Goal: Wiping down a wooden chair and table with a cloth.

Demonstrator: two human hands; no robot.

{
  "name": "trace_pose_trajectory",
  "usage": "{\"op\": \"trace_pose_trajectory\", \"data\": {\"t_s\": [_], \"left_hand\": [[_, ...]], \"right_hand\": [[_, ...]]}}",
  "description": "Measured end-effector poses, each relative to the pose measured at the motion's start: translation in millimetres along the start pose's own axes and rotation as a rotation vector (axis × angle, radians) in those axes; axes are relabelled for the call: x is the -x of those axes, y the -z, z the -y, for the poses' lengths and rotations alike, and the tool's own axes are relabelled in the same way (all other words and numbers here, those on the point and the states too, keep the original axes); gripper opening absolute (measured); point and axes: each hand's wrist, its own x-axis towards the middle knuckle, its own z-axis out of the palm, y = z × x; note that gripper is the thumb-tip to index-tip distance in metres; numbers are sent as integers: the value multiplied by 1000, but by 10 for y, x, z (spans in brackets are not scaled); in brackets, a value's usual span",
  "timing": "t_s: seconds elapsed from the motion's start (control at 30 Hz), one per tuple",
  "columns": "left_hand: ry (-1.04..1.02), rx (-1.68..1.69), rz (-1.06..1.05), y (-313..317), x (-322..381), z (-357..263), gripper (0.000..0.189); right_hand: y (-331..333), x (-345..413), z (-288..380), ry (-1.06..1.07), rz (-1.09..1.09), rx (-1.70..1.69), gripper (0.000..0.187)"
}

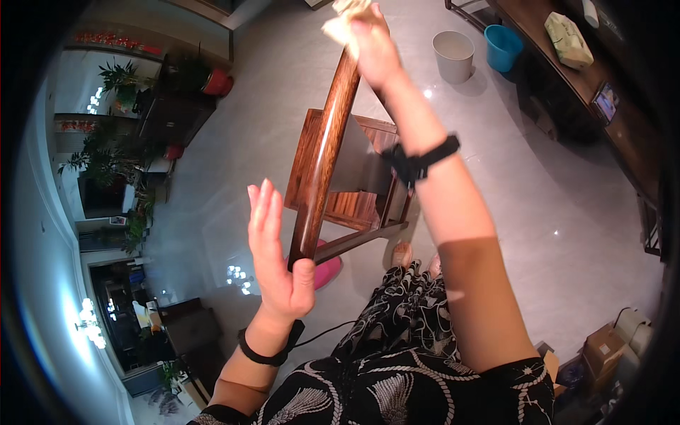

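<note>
A glossy dark-brown wooden rail [329, 149] runs slantwise away from me, above a slatted wooden surface [303, 154] of the same piece of furniture. At its near end is my left hand [279, 265], palm against the wood, fingers stretched out and thumb apart. My right hand [374, 53] is at the far end, blurred, with a pale cream cloth [345, 24] bunched under its fingers against the rail. Both wrists carry black bands. Below the rail, a lower wooden bar [361, 241] crosses near my feet.
A pink object [328, 272] lies on the floor beneath the rail's near end. Beyond stand a grey bin [453, 57] and a blue bucket [502, 48]. To the right, a dark wooden table [632, 125] bears a tissue pack [568, 41] and a phone [606, 102]. Cardboard boxes [604, 348] sit at lower right.
</note>
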Motion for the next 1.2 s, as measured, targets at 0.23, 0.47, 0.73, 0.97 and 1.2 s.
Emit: {"op": "trace_pose_trajectory", "data": {"t_s": [0.23,0.47,0.73,0.97,1.2], "left_hand": [[50,-13,21,23,4,-32,58],[56,152,-7,121,8,-18,66],[79,202,2,-10,-84,-37,76],[252,-203,61,17,-251,-390,70],[379,-399,-115,-581,-886,-896,52]], "right_hand": [[-228,678,311,39,-5,63,56],[-544,2310,1447,-145,305,50,62],[-96,901,857,53,227,410,46],[108,1250,1070,343,629,438,45],[436,145,221,871,719,380,39]]}}
